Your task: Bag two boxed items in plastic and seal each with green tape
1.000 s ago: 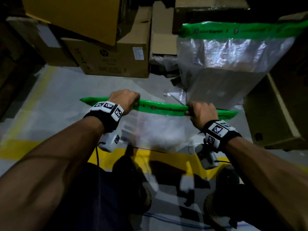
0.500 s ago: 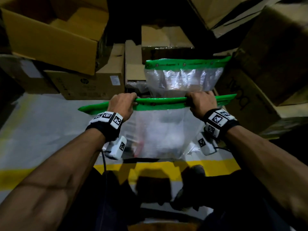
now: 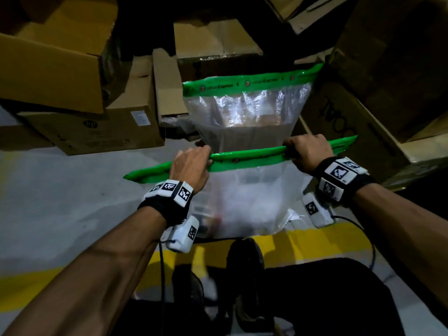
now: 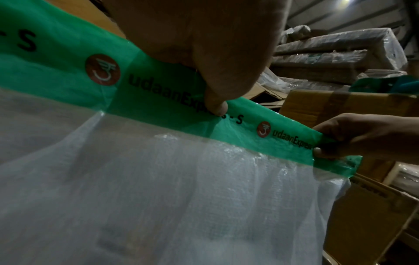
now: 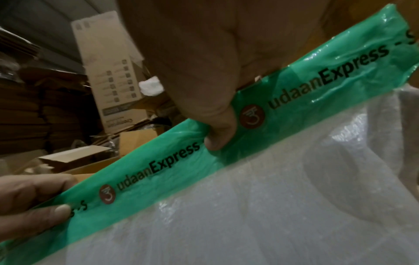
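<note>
I hold a clear plastic bag (image 3: 247, 202) off the floor by its green taped top edge (image 3: 244, 160). My left hand (image 3: 191, 163) grips the tape toward its left end and my right hand (image 3: 305, 151) grips it toward the right. In the left wrist view my thumb pinches the green tape (image 4: 158, 86), printed "udaanExpress"; in the right wrist view my thumb does the same on the tape (image 5: 317, 84). A pale wrapped item shows dimly inside the bag. Behind it a second clear bag (image 3: 249, 112), with a boxed item dimly visible inside, stands with its own green tape (image 3: 252, 81) across the top.
Cardboard boxes crowd the back: an HP box (image 3: 97, 132) at left, a stacked box (image 3: 48, 66) above it, large cartons (image 3: 363, 132) at right. The grey floor (image 3: 72, 202) carries a yellow line (image 3: 303, 243). My shoes (image 3: 244, 260) and a cable (image 3: 161, 270) are below.
Both hands have carried the held bag right and forward, up to the standing second bag, and my view has turned toward the boxes. The grip on the tape is unchanged.
</note>
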Demonstrator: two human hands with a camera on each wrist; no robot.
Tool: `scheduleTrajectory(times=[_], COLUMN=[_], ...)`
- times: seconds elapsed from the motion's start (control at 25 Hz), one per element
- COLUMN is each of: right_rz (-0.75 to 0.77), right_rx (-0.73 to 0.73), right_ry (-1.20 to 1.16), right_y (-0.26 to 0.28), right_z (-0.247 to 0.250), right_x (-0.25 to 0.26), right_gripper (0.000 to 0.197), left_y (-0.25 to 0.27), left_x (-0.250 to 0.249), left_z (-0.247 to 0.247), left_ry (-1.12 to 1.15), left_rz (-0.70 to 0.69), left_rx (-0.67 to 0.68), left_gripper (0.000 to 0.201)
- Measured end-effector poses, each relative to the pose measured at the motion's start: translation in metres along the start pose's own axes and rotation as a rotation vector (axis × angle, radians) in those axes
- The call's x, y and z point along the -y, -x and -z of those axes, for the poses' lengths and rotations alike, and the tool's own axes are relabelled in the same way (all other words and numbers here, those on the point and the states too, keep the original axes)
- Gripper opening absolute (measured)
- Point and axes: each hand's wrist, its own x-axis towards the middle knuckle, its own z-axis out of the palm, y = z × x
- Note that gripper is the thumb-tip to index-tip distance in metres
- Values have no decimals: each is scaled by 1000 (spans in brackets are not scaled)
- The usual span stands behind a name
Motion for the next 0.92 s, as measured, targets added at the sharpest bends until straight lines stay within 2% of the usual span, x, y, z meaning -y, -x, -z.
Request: scheduleTrajectory(times=[0.16,0.4,0.72,0.92], right_rz=[-30,-98,-228,-211], right_rx=[49,141,103,198], right_ry=[-7,53,40,69], right_y=[-51,-119,-165,-175], right_z=[-31,-74,-69,-89], right_x=[-35,-60,-90,-88], right_gripper=[17,17,17,33], left_y=[-59,-130,-195,-205], left_x=[-1,-7,-14,-7], left_z=[-45,-101,-87,-104], left_ry=[44,151,171,134], left_rz=[-36,53,42,60], left_rx=[42,186,70,282], left_gripper=[11,16,14,20])
